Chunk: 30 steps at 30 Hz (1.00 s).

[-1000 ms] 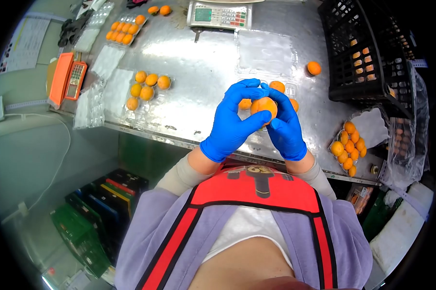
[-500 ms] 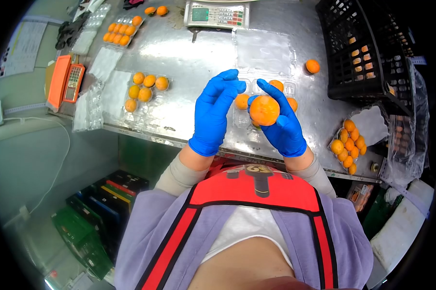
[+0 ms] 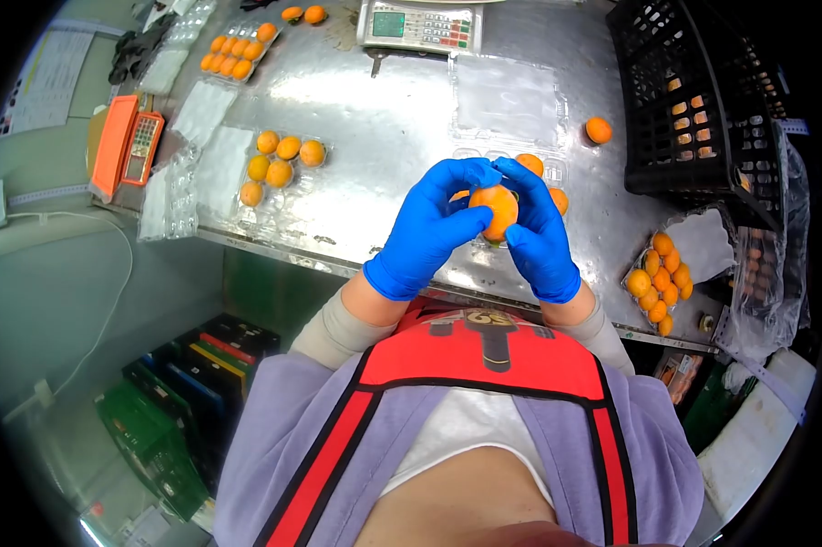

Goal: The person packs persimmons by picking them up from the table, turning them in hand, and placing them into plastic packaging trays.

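In the head view, the left hand (image 3: 427,226) and right hand (image 3: 546,244) are together, clasped around one orange (image 3: 496,213) above the worktop (image 3: 365,128). From that fruit, a scale (image 3: 438,27) sits at 11 o'clock, a black crate (image 3: 680,173) at 2.

We look onto a metal table (image 3: 347,210) whose grey top throws back a white glare. To our left runs a pale grey-green wall (image 3: 65,305), with 1 printed sheet (image 3: 42,82) towards its far end and 1 thin white cable (image 3: 131,262) curving down it. Below the table's left side we see a green crate (image 3: 133,438) beside a darker stack (image 3: 197,376), and a bright streak of light (image 3: 90,532) low in the corner.
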Motion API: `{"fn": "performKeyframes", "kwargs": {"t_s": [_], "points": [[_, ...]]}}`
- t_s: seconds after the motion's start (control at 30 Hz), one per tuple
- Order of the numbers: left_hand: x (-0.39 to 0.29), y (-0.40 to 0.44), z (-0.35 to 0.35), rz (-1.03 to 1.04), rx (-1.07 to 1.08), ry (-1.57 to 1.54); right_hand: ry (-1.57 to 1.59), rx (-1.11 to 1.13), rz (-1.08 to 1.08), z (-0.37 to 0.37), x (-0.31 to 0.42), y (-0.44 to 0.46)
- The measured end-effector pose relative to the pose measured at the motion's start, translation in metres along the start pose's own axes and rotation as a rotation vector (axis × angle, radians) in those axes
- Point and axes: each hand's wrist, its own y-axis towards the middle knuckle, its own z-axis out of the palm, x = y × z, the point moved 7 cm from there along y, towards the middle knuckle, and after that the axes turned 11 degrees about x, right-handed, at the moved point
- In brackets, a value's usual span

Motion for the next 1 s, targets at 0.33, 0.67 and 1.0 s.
{"fn": "performKeyframes", "kwargs": {"t_s": [0.33,0.67,1.0], "points": [[0.005,0.004,-0.005,-0.043,-0.024,0.02,-0.053,0.004,-0.017,-0.001,0.0,-0.001],[0.007,0.002,-0.012,-0.078,-0.042,-0.008,0.067,0.013,0.034,-0.003,-0.01,0.002],[0.006,0.002,-0.015,-0.079,-0.028,0.004,0.013,0.014,0.013,0.003,-0.01,0.008]]}}
